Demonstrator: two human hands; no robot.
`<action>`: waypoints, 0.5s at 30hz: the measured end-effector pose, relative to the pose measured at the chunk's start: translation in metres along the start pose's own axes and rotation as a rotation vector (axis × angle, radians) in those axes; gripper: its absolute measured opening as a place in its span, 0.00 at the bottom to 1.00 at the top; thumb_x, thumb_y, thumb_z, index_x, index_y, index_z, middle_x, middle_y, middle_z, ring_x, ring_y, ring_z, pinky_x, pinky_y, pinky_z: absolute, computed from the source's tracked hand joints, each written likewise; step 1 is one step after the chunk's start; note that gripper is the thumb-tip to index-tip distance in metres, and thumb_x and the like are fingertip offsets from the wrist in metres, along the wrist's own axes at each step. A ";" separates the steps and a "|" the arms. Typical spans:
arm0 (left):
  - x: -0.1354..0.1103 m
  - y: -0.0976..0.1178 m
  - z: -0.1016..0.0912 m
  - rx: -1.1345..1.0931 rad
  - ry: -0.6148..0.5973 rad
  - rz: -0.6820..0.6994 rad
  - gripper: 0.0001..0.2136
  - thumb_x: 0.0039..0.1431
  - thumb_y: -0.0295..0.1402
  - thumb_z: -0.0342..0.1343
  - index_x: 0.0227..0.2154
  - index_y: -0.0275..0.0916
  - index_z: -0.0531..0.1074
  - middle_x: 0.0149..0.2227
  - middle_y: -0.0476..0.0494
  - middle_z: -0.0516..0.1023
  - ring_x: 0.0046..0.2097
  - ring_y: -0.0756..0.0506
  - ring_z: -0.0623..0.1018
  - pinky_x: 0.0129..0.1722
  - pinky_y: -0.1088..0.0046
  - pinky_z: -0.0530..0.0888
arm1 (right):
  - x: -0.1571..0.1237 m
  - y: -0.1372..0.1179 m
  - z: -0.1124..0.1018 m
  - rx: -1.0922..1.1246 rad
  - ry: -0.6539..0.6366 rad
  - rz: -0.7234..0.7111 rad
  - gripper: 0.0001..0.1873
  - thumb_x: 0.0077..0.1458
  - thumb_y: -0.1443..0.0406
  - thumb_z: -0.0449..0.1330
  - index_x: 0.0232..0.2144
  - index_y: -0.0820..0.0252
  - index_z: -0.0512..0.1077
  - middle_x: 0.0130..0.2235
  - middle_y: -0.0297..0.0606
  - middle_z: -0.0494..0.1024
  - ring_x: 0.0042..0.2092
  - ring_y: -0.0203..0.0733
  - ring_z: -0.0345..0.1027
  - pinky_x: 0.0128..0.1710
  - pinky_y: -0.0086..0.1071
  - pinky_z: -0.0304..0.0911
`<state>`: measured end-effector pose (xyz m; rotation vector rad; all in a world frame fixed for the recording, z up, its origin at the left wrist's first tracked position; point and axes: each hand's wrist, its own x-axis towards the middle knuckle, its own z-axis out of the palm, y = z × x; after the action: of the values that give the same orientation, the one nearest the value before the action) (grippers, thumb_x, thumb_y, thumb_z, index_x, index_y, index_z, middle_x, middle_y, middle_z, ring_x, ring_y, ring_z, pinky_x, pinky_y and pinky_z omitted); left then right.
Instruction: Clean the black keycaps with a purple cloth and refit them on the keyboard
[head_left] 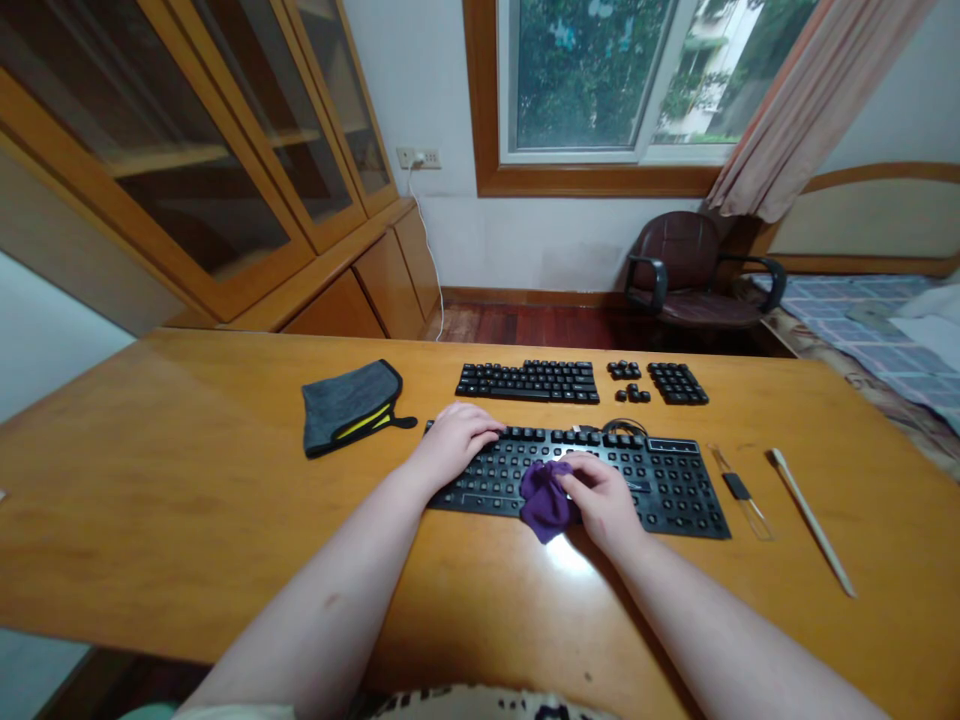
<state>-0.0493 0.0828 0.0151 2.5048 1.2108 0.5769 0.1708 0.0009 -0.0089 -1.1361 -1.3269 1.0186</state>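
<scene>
A black keyboard (686, 500) lies in front of me, most of its keycaps off so that the bare switches show. My left hand (459, 445) rests over its upper left part, fingers lying on it. Pinched in the fingers of my right hand (602, 495) is a small purple cloth (547, 503), which touches the middle of the keyboard and hangs over its near edge. Behind the keyboard, the removed keycaps (529, 382) are laid out in their layout, with a number-pad group (678, 384) at the right.
A grey cloth with black edging (349, 405) lies folded at the left. Right of the keyboard are a wire keycap puller (738, 487) and a thin pale brush (814, 525). The cable (624, 428) lies coiled behind the keyboard. Beyond the wooden desk (187, 480) stands a chair (679, 265).
</scene>
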 end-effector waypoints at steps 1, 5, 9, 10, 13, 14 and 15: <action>0.000 -0.001 0.002 0.021 -0.006 0.009 0.10 0.56 0.36 0.51 0.37 0.44 0.74 0.39 0.48 0.77 0.44 0.46 0.71 0.50 0.64 0.62 | 0.000 0.000 0.000 0.001 0.000 -0.001 0.04 0.46 0.66 0.60 0.23 0.58 0.73 0.27 0.37 0.74 0.32 0.40 0.68 0.34 0.32 0.63; -0.002 -0.002 0.005 0.073 0.004 0.006 0.09 0.55 0.38 0.52 0.36 0.44 0.74 0.38 0.48 0.77 0.44 0.46 0.71 0.55 0.58 0.54 | 0.000 0.001 0.000 0.000 -0.002 -0.009 0.03 0.46 0.66 0.60 0.23 0.58 0.74 0.28 0.37 0.75 0.32 0.40 0.68 0.34 0.32 0.64; -0.002 -0.003 0.008 0.061 0.032 -0.005 0.09 0.55 0.38 0.51 0.34 0.44 0.74 0.37 0.49 0.77 0.43 0.47 0.71 0.56 0.58 0.53 | 0.001 0.003 -0.001 -0.006 -0.002 -0.012 0.03 0.46 0.66 0.60 0.23 0.58 0.74 0.28 0.37 0.75 0.32 0.40 0.68 0.34 0.32 0.63; -0.002 -0.003 0.009 0.057 0.037 -0.005 0.09 0.55 0.38 0.51 0.34 0.44 0.74 0.37 0.49 0.77 0.43 0.47 0.71 0.56 0.58 0.54 | 0.001 0.003 -0.001 -0.007 -0.004 -0.012 0.03 0.46 0.66 0.60 0.23 0.58 0.74 0.28 0.37 0.75 0.32 0.40 0.68 0.34 0.32 0.63; -0.002 -0.006 0.013 0.042 0.046 -0.008 0.09 0.55 0.38 0.51 0.33 0.43 0.74 0.36 0.48 0.77 0.43 0.46 0.72 0.55 0.58 0.55 | 0.001 0.003 0.000 -0.017 -0.013 -0.009 0.04 0.47 0.65 0.60 0.23 0.58 0.74 0.27 0.37 0.75 0.32 0.40 0.68 0.33 0.32 0.63; -0.002 -0.007 0.014 0.036 0.048 -0.009 0.09 0.55 0.38 0.52 0.33 0.43 0.74 0.36 0.48 0.77 0.43 0.46 0.72 0.55 0.58 0.55 | 0.001 0.002 0.000 -0.021 -0.014 -0.007 0.04 0.47 0.65 0.60 0.23 0.59 0.74 0.27 0.37 0.75 0.32 0.40 0.68 0.34 0.32 0.63; -0.002 -0.007 0.014 0.031 0.049 -0.010 0.08 0.54 0.37 0.52 0.33 0.43 0.74 0.36 0.47 0.77 0.43 0.46 0.72 0.55 0.58 0.56 | 0.001 0.003 -0.001 -0.023 -0.013 -0.005 0.04 0.47 0.65 0.60 0.23 0.59 0.73 0.27 0.37 0.75 0.32 0.40 0.68 0.33 0.32 0.63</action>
<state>-0.0482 0.0845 -0.0011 2.5225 1.2585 0.6256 0.1716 0.0024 -0.0111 -1.1441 -1.3546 1.0107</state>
